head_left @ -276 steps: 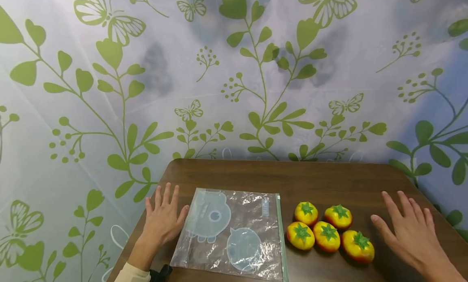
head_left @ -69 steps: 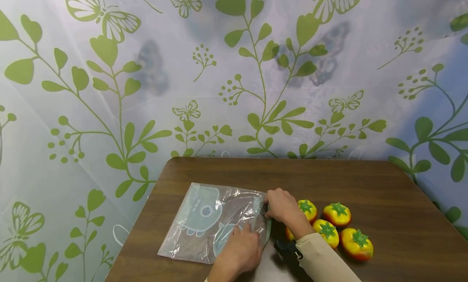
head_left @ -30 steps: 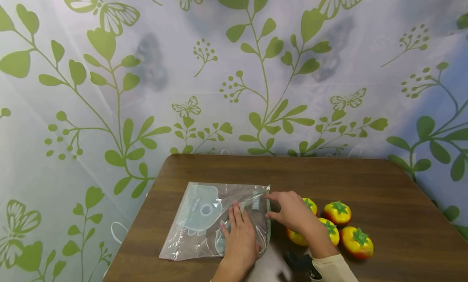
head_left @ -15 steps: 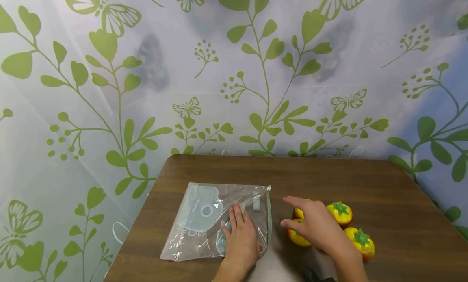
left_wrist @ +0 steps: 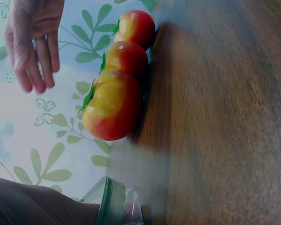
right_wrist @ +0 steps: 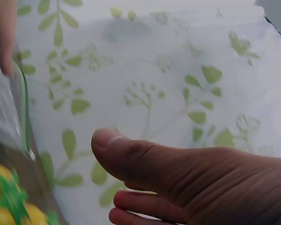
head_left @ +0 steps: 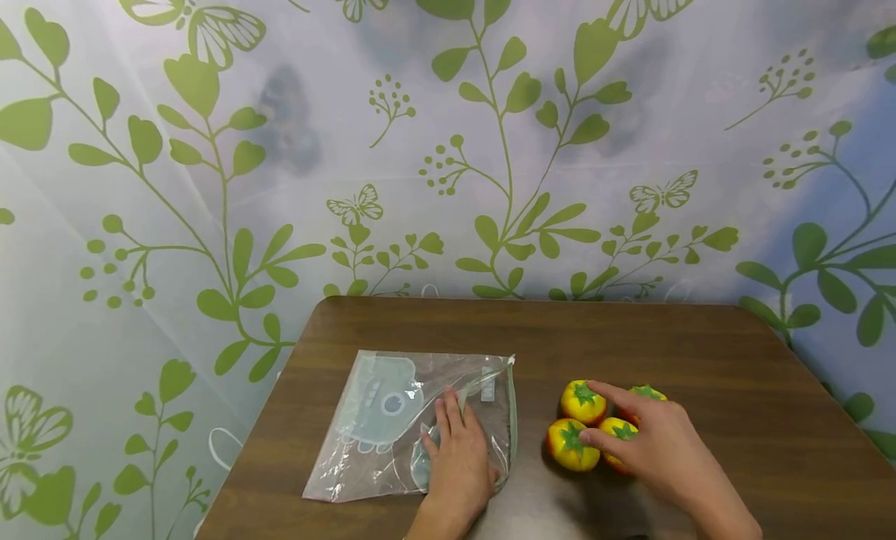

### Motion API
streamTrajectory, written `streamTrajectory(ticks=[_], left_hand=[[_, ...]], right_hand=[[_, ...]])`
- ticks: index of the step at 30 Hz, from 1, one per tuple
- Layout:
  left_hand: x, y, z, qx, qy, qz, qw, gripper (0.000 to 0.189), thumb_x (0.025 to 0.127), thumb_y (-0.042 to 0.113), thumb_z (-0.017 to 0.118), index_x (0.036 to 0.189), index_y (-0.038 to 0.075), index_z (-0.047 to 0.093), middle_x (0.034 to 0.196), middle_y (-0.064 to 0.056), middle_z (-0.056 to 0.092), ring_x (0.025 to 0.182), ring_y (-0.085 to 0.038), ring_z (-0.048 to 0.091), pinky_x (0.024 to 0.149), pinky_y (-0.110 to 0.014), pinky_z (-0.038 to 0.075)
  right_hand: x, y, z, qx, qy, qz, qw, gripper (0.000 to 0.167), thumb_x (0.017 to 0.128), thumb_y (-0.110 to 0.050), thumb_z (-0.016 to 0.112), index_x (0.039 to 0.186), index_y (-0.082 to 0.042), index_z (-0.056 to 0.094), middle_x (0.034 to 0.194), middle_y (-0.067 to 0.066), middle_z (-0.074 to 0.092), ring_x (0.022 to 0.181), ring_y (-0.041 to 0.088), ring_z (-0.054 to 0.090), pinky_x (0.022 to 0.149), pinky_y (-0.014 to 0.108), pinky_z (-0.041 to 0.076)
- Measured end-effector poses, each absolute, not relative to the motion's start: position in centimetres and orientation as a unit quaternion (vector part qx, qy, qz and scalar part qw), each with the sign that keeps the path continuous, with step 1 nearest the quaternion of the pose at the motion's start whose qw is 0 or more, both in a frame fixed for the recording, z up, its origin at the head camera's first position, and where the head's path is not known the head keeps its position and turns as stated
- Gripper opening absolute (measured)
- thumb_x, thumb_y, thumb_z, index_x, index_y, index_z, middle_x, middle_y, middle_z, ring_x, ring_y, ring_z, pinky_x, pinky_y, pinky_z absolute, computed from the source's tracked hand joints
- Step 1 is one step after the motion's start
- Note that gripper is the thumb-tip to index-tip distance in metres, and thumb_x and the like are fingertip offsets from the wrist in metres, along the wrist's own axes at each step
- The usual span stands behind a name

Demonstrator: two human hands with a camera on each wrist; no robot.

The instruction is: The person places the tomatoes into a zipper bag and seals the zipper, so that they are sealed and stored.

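Observation:
A clear zip bag (head_left: 332, 462) with pale blue animal prints lies flat on the table, its green-edged mouth facing right and parted. My left hand (head_left: 458, 462) rests on the bag near that mouth, fingers straight. Beside the bag sit several yellow-red toy tomatoes (head_left: 572, 447) with green star-shaped tops. Over them hovers my right hand (head_left: 665, 443), thumb and forefinger spread apart, with nothing gripped; it hides part of the group. In the left wrist view the tomatoes (left_wrist: 113, 105) stand in a row beyond the green bag edge (left_wrist: 104, 206).
The brown wooden table (head_left: 427, 322) has rounded far corners. Behind it hangs a pale curtain (head_left: 315, 213) printed with green leaves and butterflies. A white cord loop (head_left: 220, 447) shows at the left of the table.
My right hand has let go of the bag's edge and moved right, over the tomatoes. My left hand has stayed on the bag. Earlier, both hands worked at the bag's mouth, which has parted.

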State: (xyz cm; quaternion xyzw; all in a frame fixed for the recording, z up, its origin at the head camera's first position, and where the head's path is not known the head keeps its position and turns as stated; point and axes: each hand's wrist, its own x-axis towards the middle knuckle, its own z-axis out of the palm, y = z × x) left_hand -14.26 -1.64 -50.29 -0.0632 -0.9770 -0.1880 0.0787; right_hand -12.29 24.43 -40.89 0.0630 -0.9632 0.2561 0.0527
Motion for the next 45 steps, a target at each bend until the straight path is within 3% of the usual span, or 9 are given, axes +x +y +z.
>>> streamTrajectory(ticks=[8,14,19,34,45], left_hand=[[-14.1,-1.5,-50.3,-0.058,-0.977,-0.191,0.075,0.110,0.061,0.023,0.107,0.150,-0.010,0.052,0.170,-0.035,0.035,0.155,-0.055,0.041,0.104,-0.084,0.045],[-14.1,-1.5,-50.4,-0.055,-0.976,-0.199,0.070,0.110,0.062,0.023,0.107,0.151,-0.010,0.052,0.170,-0.035,0.034,0.155,-0.055,0.040,0.105,-0.085,0.043],[-14.2,-1.6,-50.4,-0.055,-0.977,-0.194,0.074,0.110,0.062,0.023,0.107,0.151,-0.010,0.052,0.170,-0.035,0.035,0.155,-0.055,0.040,0.105,-0.085,0.043],[-14.3,-1.6,-50.3,-0.059,-0.977,-0.192,0.076,0.109,0.061,0.022,0.107,0.150,-0.009,0.052,0.170,-0.035,0.036,0.154,-0.056,0.041,0.103,-0.085,0.044],[-14.3,-1.6,-50.4,-0.058,-0.976,-0.198,0.075,0.108,0.062,0.022,0.107,0.150,-0.009,0.053,0.170,-0.035,0.036,0.154,-0.058,0.041,0.104,-0.086,0.043]], right_hand=[[-11.8,29.8,-41.4,0.011,-0.976,0.215,0.026,0.082,0.086,-0.057,0.090,0.149,-0.010,0.068,0.128,0.030,0.076,0.104,0.044,0.075,0.085,0.065,0.060],[-10.9,32.9,-42.2,-0.033,-0.979,0.201,-0.021,0.093,0.088,-0.065,0.084,0.155,-0.005,0.061,0.136,0.036,0.070,0.119,0.062,0.066,0.085,0.070,0.057],[-10.3,35.0,-43.1,-0.038,-0.980,0.195,-0.026,0.092,0.089,-0.067,0.082,0.154,-0.005,0.061,0.137,0.037,0.068,0.115,0.062,0.067,0.081,0.067,0.058],[-9.7,39.1,-46.9,-0.080,-0.968,0.207,-0.118,0.099,0.094,-0.072,0.073,0.155,0.005,0.055,0.147,0.043,0.056,0.127,0.066,0.059,0.089,0.068,0.056],[-10.0,39.6,-49.6,-0.059,-0.961,0.245,-0.112,0.094,0.096,-0.064,0.076,0.156,0.005,0.054,0.149,0.040,0.057,0.130,0.060,0.063,0.093,0.069,0.057]])
